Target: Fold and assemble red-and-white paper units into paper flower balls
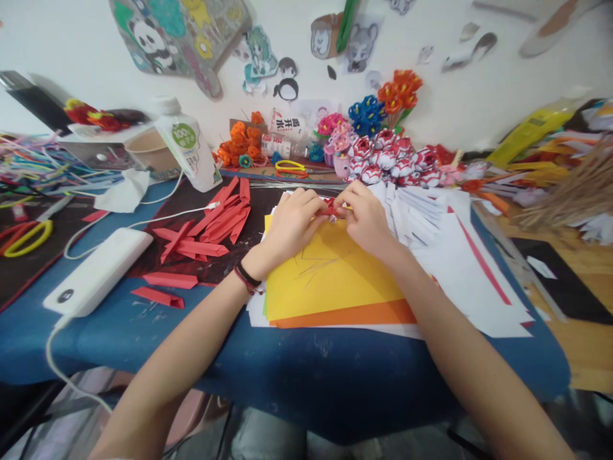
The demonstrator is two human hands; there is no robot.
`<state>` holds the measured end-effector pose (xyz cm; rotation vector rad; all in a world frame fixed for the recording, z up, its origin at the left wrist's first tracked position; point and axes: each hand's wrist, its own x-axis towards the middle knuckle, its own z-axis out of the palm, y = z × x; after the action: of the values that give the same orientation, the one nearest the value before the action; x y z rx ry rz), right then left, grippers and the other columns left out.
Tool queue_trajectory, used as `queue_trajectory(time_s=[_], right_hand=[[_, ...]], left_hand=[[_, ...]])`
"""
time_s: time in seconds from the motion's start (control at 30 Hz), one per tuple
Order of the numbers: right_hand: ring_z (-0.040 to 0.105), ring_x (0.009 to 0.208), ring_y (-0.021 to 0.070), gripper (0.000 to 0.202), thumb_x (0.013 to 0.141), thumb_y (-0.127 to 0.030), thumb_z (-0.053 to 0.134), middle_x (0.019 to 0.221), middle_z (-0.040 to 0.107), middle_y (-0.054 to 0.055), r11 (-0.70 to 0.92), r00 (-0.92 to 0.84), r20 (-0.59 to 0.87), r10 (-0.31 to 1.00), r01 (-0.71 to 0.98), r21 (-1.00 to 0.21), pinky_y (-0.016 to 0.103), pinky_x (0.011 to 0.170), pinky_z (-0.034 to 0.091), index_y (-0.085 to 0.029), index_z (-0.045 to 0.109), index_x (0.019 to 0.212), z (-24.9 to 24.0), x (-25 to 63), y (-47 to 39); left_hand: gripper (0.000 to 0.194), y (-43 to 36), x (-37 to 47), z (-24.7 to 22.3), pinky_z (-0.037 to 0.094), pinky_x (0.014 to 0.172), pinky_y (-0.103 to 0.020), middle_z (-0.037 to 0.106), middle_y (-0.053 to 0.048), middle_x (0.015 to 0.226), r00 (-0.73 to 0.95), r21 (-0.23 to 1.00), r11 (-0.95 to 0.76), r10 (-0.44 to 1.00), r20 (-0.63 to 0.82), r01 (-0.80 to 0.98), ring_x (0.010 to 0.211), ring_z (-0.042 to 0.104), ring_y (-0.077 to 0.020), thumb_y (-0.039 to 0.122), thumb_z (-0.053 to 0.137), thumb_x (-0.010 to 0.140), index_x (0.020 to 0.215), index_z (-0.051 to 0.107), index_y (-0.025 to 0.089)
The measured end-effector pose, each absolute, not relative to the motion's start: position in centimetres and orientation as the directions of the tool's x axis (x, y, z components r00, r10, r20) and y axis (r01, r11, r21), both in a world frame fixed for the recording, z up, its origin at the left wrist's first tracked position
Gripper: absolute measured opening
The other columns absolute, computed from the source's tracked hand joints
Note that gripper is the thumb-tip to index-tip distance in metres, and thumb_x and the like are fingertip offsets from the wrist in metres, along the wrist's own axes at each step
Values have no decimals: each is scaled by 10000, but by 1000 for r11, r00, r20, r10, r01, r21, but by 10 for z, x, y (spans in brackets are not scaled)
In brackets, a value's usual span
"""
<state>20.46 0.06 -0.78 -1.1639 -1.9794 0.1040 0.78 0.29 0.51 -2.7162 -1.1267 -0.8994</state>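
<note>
Over the far part of a yellow paper sheet [345, 268], both hands meet at a small red and white folded paper piece [331, 207]. The fingers of my left hand [297, 220] are closed on its left side. My right hand [366, 217] pinches the right side with thumb and fingers. Much of the piece is hidden behind the fingers, so its exact shape cannot be made out. An orange sheet [349, 314] and white sheets lie under the yellow one. Left of my left hand, several folded red paper strips [220, 220] are piled on a dark mat.
A white power bank [98, 271] with a cable lies at the left, near scissors [29, 239]. A white bottle [189, 144] stands behind. Red and white paper flowers [383, 156] line the back. White paper strips [412, 211] and a black tablet-like slab [565, 278] are at the right.
</note>
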Motion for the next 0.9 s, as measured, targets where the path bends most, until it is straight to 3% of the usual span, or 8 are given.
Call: queue_trajectory(time_s=[0.2,0.37,0.53,0.9], right_hand=[[554,895,230,209,855,-54,487,923,587,61,542,-221,644,732,762,-354,345,691,390,-225,580,782,-4,201,-4],[591,922,232,155,924,-146,545,944,598,55,620,-249,645,722,646,-445,369,779,455,-230,652,848,-3,209,3],[583,980,255,116,924,-339,695,989,593,65,689,-301,688,660,608,-395,432,889,469,-236,729,882,-2,218,11],[581,978,246,139,862,-337,767,1001,578,59,662,-211,676,706,536,-524,442,890,479,-236,751,768,-5,213,11]], left_hand=[[148,2,8,9,331,809,-368,713,-9,909,560,256,-766,616,554,589,911,548,-205,259,608,1001,897,703,215],[142,3,8,9,343,802,-366,726,-17,914,471,331,-704,683,559,628,920,557,-207,260,609,998,892,688,210],[138,6,6,8,354,782,-362,720,-31,922,423,341,-672,703,572,657,929,566,-213,252,602,995,879,656,201],[119,6,5,8,352,799,-368,724,-23,912,463,331,-700,685,562,633,915,564,-211,236,607,992,903,679,203]])
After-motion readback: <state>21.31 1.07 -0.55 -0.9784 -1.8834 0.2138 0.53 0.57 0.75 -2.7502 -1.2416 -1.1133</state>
